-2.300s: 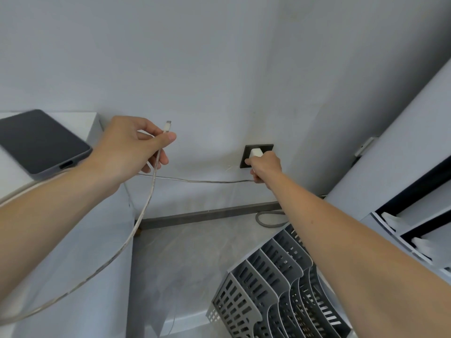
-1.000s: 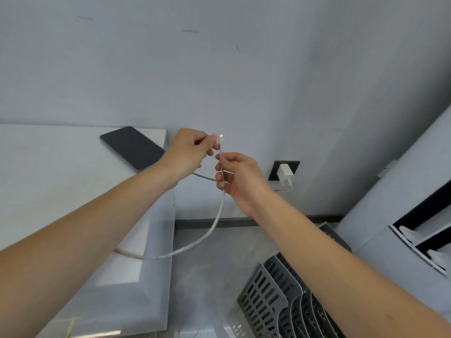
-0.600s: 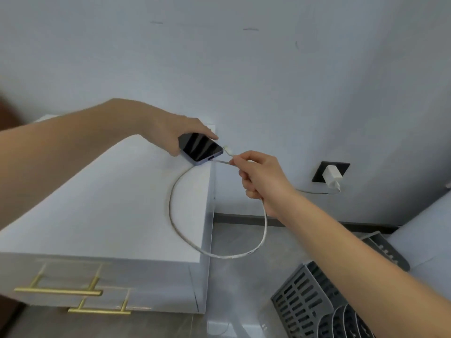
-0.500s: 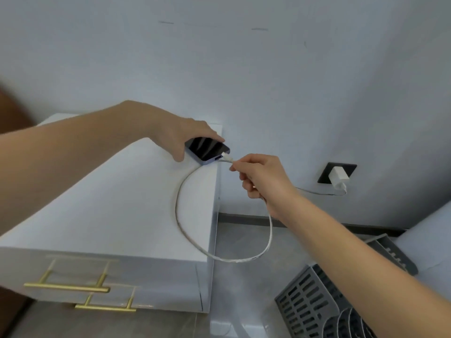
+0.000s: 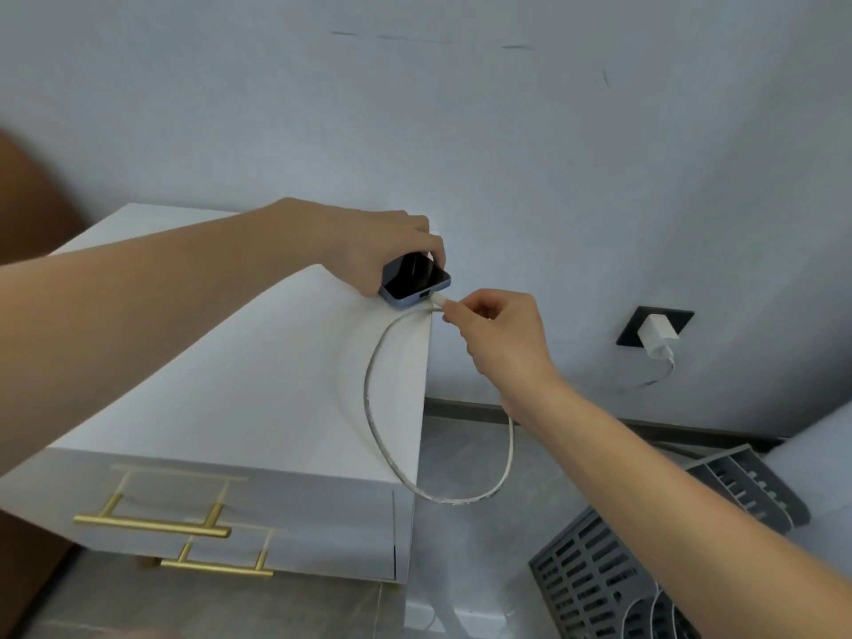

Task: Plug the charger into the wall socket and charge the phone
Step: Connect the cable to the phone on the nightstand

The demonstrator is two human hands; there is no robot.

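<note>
The head view showed the charger (image 5: 657, 333) already seated in the black wall socket (image 5: 632, 326), low on the wall to the right of a white cabinet (image 5: 258, 385), so the first half of the task looked done and the step in hand was joining the cable to the phone. The phone (image 5: 413, 279) lay at the back right corner of the cabinet top, its port end facing the right edge, screen up and dark. The left hand (image 5: 385, 249) was clamped over it from above, thumb on the near side and fingers over the far side, pinning it to the top. The right hand (image 5: 495, 332) pinched the white connector (image 5: 438, 298) between thumb and forefinger, just off the cabinet's right edge, with the tip right at the phone's port; whether it had entered or only touched could not be told from this angle. The cable (image 5: 369, 408) ran back from the connector in a loop across the cabinet top, over the right edge and down behind the right forearm, then out of sight toward the charger. A grey slotted rack (image 5: 599, 578) stood on the floor below. The next move probably called for a straight, level push along the port's axis while the left hand braced the phone against sliding; any tilt of the plug would likely jam it at the mouth.
</note>
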